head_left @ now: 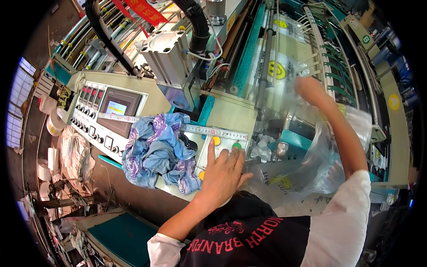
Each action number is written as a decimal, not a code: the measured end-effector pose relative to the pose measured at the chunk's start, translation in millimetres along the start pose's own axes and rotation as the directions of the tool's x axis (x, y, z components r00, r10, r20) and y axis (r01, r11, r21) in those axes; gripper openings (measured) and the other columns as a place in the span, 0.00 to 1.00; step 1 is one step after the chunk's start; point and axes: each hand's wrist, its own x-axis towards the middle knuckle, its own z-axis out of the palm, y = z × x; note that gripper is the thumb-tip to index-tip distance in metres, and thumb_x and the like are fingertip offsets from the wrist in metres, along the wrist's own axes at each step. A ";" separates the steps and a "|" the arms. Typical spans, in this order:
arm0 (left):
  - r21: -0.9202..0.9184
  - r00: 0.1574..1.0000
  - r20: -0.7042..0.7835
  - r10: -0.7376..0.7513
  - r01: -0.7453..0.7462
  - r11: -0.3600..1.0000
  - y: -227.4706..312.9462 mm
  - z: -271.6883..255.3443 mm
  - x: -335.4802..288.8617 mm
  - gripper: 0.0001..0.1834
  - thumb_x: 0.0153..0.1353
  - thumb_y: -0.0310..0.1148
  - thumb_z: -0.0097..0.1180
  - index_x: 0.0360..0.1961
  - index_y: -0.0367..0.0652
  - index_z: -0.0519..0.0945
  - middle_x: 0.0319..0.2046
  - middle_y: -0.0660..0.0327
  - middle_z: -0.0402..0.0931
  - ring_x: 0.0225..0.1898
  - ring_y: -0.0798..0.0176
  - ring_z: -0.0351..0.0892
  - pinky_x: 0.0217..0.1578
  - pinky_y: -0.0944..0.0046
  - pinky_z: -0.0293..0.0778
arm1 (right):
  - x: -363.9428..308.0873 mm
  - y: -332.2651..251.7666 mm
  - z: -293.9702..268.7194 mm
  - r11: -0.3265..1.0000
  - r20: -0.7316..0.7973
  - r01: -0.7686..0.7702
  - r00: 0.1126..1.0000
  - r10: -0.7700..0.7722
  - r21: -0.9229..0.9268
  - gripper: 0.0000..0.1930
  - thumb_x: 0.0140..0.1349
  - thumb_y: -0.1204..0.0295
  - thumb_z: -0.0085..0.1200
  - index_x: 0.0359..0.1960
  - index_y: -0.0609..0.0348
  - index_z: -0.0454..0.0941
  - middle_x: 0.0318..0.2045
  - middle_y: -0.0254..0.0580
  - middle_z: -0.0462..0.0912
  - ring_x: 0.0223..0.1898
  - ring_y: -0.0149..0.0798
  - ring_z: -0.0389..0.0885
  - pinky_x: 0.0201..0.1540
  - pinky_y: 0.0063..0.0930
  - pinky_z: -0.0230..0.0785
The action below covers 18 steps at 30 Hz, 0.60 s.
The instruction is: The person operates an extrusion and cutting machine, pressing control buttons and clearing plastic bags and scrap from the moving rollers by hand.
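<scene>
My left hand (pixel 222 171) lies with its fingers stretched out over a small push-button panel (pixel 203 155), its fingertips close to a green button (pixel 236 146) and a yellow button (pixel 216 140). My right hand (pixel 312 92) reaches out over the machine, beside clear plastic film (pixel 289 62) printed with yellow smiley faces. Its fingers are smeared by motion, so whether they grip the film is not visible. Below my right forearm hangs loose, crumpled clear plastic (pixel 320 155). Just left of my left hand a bunched blue and purple cloth (pixel 155 151) rests on the machine top.
A tape measure strip (pixel 213 131) runs along the machine top. Left of the cloth is a control panel (pixel 106 111) with a screen and knobs. A metal block (pixel 167 58) with hoses stands ahead. Rollers (pixel 266 49) cross under the film. Plastic rolls (pixel 55 122) lie far left.
</scene>
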 end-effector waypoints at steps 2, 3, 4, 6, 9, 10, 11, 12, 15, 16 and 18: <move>-0.019 0.997 -0.037 0.071 -0.072 0.997 -4.3 3.8 5.0 0.30 0.50 0.49 0.57 0.48 0.37 0.73 0.40 0.57 0.77 0.41 0.57 0.71 0.61 0.38 0.44 | -57.5 10.5 -39.8 0.977 -0.245 0.092 0.969 -0.043 0.192 0.14 0.56 0.64 0.48 0.28 0.66 0.71 0.21 0.55 0.76 0.25 0.54 0.75 0.30 0.43 0.67; -0.008 0.997 -0.030 0.072 -0.072 0.997 -9.0 5.7 4.5 0.30 0.51 0.49 0.57 0.48 0.37 0.73 0.39 0.57 0.77 0.41 0.57 0.71 0.61 0.38 0.44 | -88.4 -9.9 -70.3 0.852 -0.126 0.060 0.992 0.007 0.521 0.13 0.58 0.65 0.49 0.27 0.65 0.70 0.17 0.44 0.74 0.19 0.38 0.73 0.25 0.33 0.64; -0.006 0.996 -0.026 0.082 -0.082 0.997 -12.2 6.1 4.6 0.29 0.51 0.49 0.56 0.48 0.36 0.73 0.38 0.57 0.78 0.41 0.57 0.71 0.61 0.38 0.45 | -119.0 -10.7 -83.7 0.786 -0.052 0.049 0.998 -0.021 0.617 0.11 0.59 0.65 0.49 0.26 0.62 0.70 0.16 0.33 0.71 0.19 0.24 0.69 0.21 0.22 0.60; -0.023 0.992 -0.039 0.121 -0.122 0.992 -17.6 5.0 5.7 0.28 0.52 0.48 0.56 0.47 0.35 0.74 0.34 0.56 0.78 0.39 0.56 0.71 0.60 0.38 0.46 | -187.3 -25.9 -98.0 0.643 0.038 -0.017 0.999 -0.018 0.766 0.10 0.58 0.65 0.52 0.25 0.58 0.73 0.16 0.27 0.72 0.17 0.20 0.67 0.18 0.15 0.57; -0.009 0.965 -0.091 0.245 -0.247 0.969 -14.6 1.7 8.2 0.28 0.52 0.48 0.56 0.46 0.33 0.74 0.34 0.54 0.78 0.38 0.55 0.71 0.59 0.38 0.47 | -270.7 -49.6 -76.4 0.435 0.069 -0.027 0.994 -0.079 0.900 0.07 0.55 0.69 0.56 0.25 0.58 0.75 0.13 0.29 0.73 0.14 0.22 0.68 0.16 0.17 0.58; 0.006 0.967 -0.070 0.243 -0.244 0.970 -15.3 1.3 9.8 0.27 0.53 0.47 0.55 0.45 0.34 0.74 0.33 0.53 0.77 0.38 0.54 0.71 0.59 0.39 0.49 | -285.1 -68.9 -69.6 0.384 0.138 -0.114 0.990 -0.035 0.916 0.07 0.55 0.71 0.57 0.25 0.59 0.74 0.13 0.29 0.72 0.14 0.22 0.69 0.17 0.17 0.59; 0.017 0.968 -0.040 0.249 -0.249 0.968 -16.5 3.4 10.6 0.27 0.53 0.48 0.55 0.45 0.34 0.75 0.32 0.53 0.77 0.39 0.54 0.71 0.59 0.39 0.49 | -296.6 -81.1 -57.5 0.349 0.148 -0.129 0.989 -0.029 0.928 0.07 0.55 0.71 0.57 0.25 0.60 0.74 0.13 0.29 0.72 0.15 0.22 0.68 0.17 0.18 0.59; 0.022 0.963 -0.012 0.268 -0.268 0.963 -16.0 6.3 12.6 0.26 0.53 0.48 0.55 0.44 0.35 0.75 0.32 0.53 0.77 0.39 0.54 0.72 0.59 0.39 0.49 | -309.1 -93.1 -42.7 0.314 0.159 -0.148 0.987 -0.009 0.938 0.07 0.55 0.71 0.57 0.26 0.60 0.74 0.13 0.29 0.72 0.15 0.22 0.68 0.17 0.18 0.59; 0.020 0.948 -0.002 0.320 -0.320 0.947 -15.5 6.2 14.3 0.24 0.54 0.47 0.55 0.43 0.37 0.76 0.30 0.55 0.76 0.39 0.54 0.72 0.59 0.40 0.49 | -339.4 -128.9 -8.9 0.148 0.199 -0.212 0.975 0.097 0.966 0.06 0.56 0.72 0.57 0.26 0.60 0.73 0.13 0.28 0.72 0.16 0.22 0.67 0.18 0.18 0.58; 0.021 0.945 -0.016 0.327 -0.326 0.945 -18.9 7.8 12.8 0.24 0.54 0.47 0.55 0.42 0.37 0.76 0.29 0.55 0.76 0.38 0.54 0.72 0.59 0.40 0.49 | -346.5 -138.1 -2.1 0.084 0.213 -0.225 0.968 0.131 0.971 0.06 0.56 0.72 0.56 0.26 0.60 0.73 0.13 0.28 0.72 0.16 0.22 0.67 0.18 0.18 0.58; 0.026 0.942 -0.042 0.333 -0.332 0.943 -19.8 7.8 9.3 0.22 0.53 0.45 0.56 0.41 0.37 0.77 0.28 0.56 0.75 0.38 0.55 0.72 0.59 0.40 0.49 | -362.4 -151.5 1.7 0.059 0.251 -0.265 0.950 0.185 0.962 0.07 0.57 0.72 0.56 0.26 0.60 0.73 0.14 0.29 0.72 0.17 0.21 0.67 0.19 0.18 0.58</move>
